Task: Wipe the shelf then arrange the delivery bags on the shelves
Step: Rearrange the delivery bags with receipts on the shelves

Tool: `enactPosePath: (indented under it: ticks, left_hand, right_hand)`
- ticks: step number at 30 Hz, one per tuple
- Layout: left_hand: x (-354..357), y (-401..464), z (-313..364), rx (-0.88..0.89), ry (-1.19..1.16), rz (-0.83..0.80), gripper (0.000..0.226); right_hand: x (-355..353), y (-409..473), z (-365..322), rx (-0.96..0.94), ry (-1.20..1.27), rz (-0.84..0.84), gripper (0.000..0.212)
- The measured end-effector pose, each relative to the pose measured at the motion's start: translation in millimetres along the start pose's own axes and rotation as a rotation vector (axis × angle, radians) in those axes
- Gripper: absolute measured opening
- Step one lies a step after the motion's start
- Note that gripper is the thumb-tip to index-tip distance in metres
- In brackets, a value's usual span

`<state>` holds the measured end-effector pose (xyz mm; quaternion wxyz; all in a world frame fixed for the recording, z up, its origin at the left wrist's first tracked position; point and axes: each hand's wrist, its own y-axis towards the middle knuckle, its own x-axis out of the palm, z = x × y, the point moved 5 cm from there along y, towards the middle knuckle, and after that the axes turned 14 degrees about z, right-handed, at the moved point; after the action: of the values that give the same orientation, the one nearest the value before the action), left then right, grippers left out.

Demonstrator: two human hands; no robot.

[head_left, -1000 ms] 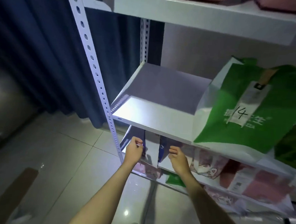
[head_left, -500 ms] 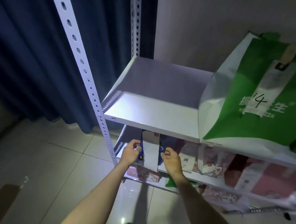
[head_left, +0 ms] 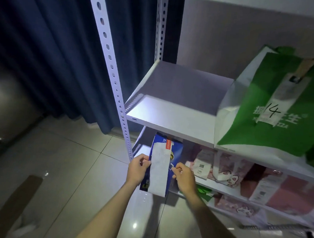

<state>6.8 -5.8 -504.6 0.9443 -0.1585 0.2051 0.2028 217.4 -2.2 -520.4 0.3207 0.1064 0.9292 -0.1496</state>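
A blue delivery bag (head_left: pixel 176 149) with a long white receipt down its front hangs in front of the lower shelf (head_left: pixel 220 187). My left hand (head_left: pixel 137 168) grips its left edge and my right hand (head_left: pixel 183 176) grips its right edge. Above it the white middle shelf (head_left: pixel 171 114) is bare on its left half. A large green and white bag (head_left: pixel 274 111) marked 14 stands on that shelf's right part. Pink bags (head_left: pixel 228 171) with cartoon faces line the lower shelf.
A perforated white upright post (head_left: pixel 110 60) stands just left of the shelves, with a dark blue curtain (head_left: pixel 52 48) behind it. The tiled floor (head_left: pixel 72 169) lies below. A brown cardboard strip (head_left: pixel 13 207) lies at bottom left. More pink bags (head_left: pixel 239 206) fill the bottom level.
Both hands have drawn the blue bag out from under the middle shelf toward me and slightly upward. My view has shifted, so the shelves sit further right.
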Motion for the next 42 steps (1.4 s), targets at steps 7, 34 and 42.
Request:
enactPosePath:
  ticks: [7,34,42]
  left_hand:
    - [-72,-42,0,-0.074,0.02,0.152,0.008]
    - [-195,-138,47,-0.123,-0.2,0.378,0.009]
    - [-198,-125,111,0.024,-0.237,0.374,0.011]
  right_hand:
    - [8,-48,-28,-0.079,0.024,-0.191,0.026]
    - [-27,-137,-112,-0.265,0.299,-0.473,0.027]
    - [-73,-112,-160,-0.385,0.431,-0.237,0.027]
